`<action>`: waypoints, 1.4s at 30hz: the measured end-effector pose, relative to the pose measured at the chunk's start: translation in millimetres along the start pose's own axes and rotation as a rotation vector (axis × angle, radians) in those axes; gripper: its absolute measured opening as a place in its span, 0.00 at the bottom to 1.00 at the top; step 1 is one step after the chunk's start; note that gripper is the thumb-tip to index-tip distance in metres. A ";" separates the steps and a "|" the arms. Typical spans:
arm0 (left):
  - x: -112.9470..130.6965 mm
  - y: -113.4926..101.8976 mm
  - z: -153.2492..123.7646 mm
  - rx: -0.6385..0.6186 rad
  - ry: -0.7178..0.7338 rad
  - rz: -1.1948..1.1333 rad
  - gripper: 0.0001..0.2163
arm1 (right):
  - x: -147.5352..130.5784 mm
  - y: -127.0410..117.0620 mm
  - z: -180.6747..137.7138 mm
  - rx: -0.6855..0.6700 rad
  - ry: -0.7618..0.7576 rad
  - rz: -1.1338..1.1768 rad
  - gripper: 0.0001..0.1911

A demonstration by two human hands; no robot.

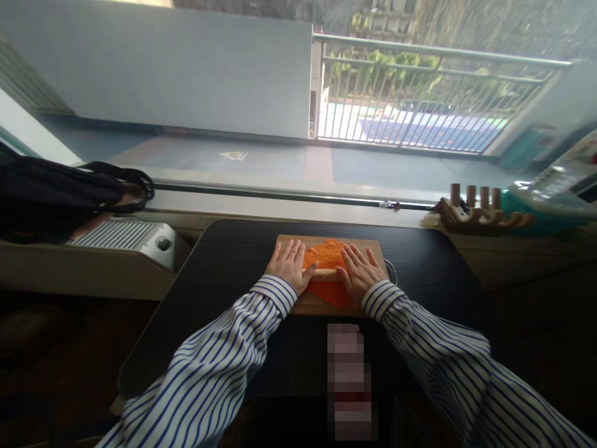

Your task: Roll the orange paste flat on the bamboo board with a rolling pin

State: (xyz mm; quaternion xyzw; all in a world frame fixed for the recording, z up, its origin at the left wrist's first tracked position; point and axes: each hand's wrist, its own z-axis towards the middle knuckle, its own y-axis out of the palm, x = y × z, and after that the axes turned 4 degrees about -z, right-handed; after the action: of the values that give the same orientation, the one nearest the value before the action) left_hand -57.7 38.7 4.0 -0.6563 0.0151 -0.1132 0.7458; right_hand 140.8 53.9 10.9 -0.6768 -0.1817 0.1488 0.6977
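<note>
1. Orange dough (325, 254) lies mid board (301, 307), pin (326, 274) across it.
2. L hand (290, 267) & R hand (359, 270) on pin, fingers straight, uncurled.
3. We'd best press evenly w/ both palms, rolling from board ctr. outward.

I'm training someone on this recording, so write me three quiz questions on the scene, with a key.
1. True or false: the pale cylindrical wooden roller stands upright.
2. Which flat thing lies directly under the bright orange material?
3. The white fabric sleeve at the right bare hand has stripes of: A red, B blue, C green?
Key: 1 false, it lies across the orange material; 2 brown rectangular wooden board; 3 B.
</note>
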 end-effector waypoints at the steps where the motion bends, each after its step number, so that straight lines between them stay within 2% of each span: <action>1: -1.1 0.2 5.9 -0.001 -0.008 -0.005 0.32 | 1.7 0.0 5.8 -0.025 0.010 0.012 0.31; 7: -10.4 3.5 36.2 -0.028 -0.065 -0.064 0.32 | 11.3 -1.5 37.9 -0.121 0.059 0.068 0.29; 12: -12.7 5.3 40.8 -0.039 -0.082 -0.081 0.32 | 13.0 -2.1 43.1 -0.121 0.070 0.070 0.29; 27: 0.1 -0.1 8.7 -0.060 -0.058 -0.022 0.32 | 0.1 1.1 5.0 -0.007 0.041 0.029 0.31; 38: 7.8 -3.1 -29.4 -0.064 -0.010 0.017 0.32 | -10.6 9.2 -34.3 0.159 -0.037 0.035 0.29; 42: 8.1 -0.5 -39.4 -0.053 0.007 0.022 0.33 | -11.2 13.1 -43.3 0.174 -0.054 0.048 0.29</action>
State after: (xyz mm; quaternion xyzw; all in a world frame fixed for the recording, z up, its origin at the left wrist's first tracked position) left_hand -56.6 -1.3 0.1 -0.6751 0.0281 -0.1066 0.7294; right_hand 151.1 10.8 -3.6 -0.6136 -0.1706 0.1990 0.7449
